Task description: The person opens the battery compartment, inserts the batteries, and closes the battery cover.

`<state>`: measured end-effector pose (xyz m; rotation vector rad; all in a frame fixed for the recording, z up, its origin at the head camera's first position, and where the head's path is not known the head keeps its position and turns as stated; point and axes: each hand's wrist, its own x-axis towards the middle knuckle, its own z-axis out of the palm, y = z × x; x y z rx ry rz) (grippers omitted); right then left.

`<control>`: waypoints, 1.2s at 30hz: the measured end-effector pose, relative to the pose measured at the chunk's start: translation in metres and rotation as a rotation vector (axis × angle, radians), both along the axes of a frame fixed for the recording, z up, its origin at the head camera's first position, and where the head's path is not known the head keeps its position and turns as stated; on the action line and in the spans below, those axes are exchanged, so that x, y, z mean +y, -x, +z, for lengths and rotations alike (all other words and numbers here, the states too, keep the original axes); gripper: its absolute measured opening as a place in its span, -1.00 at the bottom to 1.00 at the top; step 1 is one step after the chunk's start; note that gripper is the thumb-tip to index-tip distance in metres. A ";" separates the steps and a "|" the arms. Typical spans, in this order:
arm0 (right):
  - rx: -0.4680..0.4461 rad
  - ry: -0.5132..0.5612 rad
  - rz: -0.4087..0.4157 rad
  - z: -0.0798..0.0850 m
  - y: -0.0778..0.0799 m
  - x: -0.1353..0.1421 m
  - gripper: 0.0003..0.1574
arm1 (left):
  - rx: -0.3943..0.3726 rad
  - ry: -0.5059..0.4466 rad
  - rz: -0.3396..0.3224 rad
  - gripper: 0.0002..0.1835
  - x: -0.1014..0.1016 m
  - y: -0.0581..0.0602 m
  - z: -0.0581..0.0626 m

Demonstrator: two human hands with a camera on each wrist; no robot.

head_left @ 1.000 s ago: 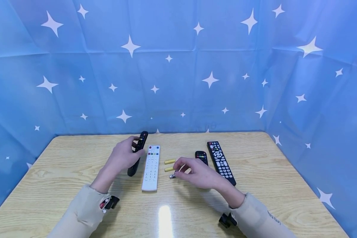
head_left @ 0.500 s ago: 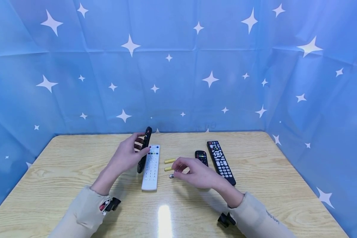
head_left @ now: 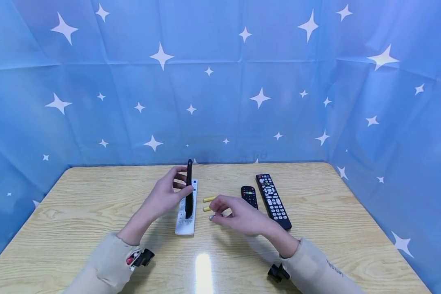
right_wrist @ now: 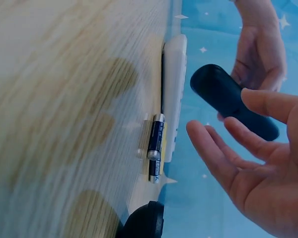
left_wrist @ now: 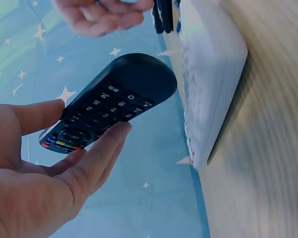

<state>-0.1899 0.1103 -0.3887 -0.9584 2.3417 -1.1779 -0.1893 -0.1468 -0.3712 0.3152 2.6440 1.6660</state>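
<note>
My left hand [head_left: 166,195] grips a black remote control [left_wrist: 107,101] between thumb and fingers. That remote is raised and turned edge-on above a white remote control [head_left: 184,231] lying on the table. Its buttons face my left palm in the left wrist view, and its plain back shows in the right wrist view. My right hand [head_left: 244,215] hovers over the batteries with fingers loosely bent, nothing between them. Beneath it lie yellow batteries [head_left: 209,199] and a dark battery with silver ends [right_wrist: 156,136], partly hidden by the hand in the head view.
A small black remote [head_left: 249,196] lies just behind my right hand, partly covered by it. Right of that is a longer black remote [head_left: 273,200]. The wooden table [head_left: 95,192] ends at a blue curtain [head_left: 220,102] with white stars.
My left hand has carried the black remote rightward, from beside the white remote to over it, turning it edge-on. My right hand has shifted slightly left over the batteries.
</note>
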 end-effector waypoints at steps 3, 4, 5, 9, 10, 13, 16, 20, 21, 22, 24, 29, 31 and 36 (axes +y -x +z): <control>0.007 -0.003 -0.008 0.001 -0.001 -0.001 -0.59 | -0.016 -0.053 -0.010 -0.43 0.004 0.000 -0.002; 0.003 -0.002 -0.009 0.002 -0.001 -0.001 -0.56 | -0.021 -0.074 -0.010 -0.43 0.006 0.000 -0.002; -0.004 0.000 -0.013 0.002 -0.001 -0.001 -0.53 | -0.024 -0.099 -0.013 -0.44 0.007 0.000 -0.002; -0.029 0.024 -0.022 0.002 -0.001 -0.003 -0.38 | -0.048 -0.180 -0.006 -0.44 0.012 0.001 -0.001; -0.034 0.032 -0.024 0.001 -0.001 -0.003 -0.34 | -0.056 -0.199 -0.006 -0.44 0.013 0.001 -0.001; -0.043 0.058 -0.031 0.000 -0.001 -0.005 -0.26 | -0.091 -0.249 -0.004 -0.43 0.017 0.001 -0.001; -0.045 0.082 -0.041 -0.001 -0.001 -0.007 -0.21 | -0.114 -0.302 -0.010 -0.43 0.020 0.001 -0.002; -0.044 0.119 -0.055 -0.001 -0.003 -0.011 -0.14 | -0.133 -0.361 -0.015 -0.44 0.023 0.001 -0.002; -0.043 0.129 -0.058 -0.001 -0.003 -0.011 -0.12 | -0.137 -0.374 -0.015 -0.44 0.024 0.001 -0.002; -0.042 0.140 -0.059 -0.002 -0.003 -0.012 -0.11 | -0.139 -0.384 -0.015 -0.44 0.024 0.002 -0.002; -0.038 0.157 -0.062 -0.002 -0.004 -0.013 -0.08 | -0.143 -0.404 -0.016 -0.45 0.025 0.002 -0.002; -0.024 0.198 -0.068 -0.004 -0.005 -0.015 -0.10 | -0.166 -0.444 -0.009 -0.44 0.026 0.001 -0.001; -0.007 0.206 -0.078 -0.005 -0.005 -0.016 -0.12 | -0.175 -0.456 -0.001 -0.42 0.027 0.001 -0.001; 0.028 0.192 -0.104 -0.005 -0.005 -0.016 -0.10 | -0.195 -0.467 0.020 -0.40 0.028 0.000 -0.001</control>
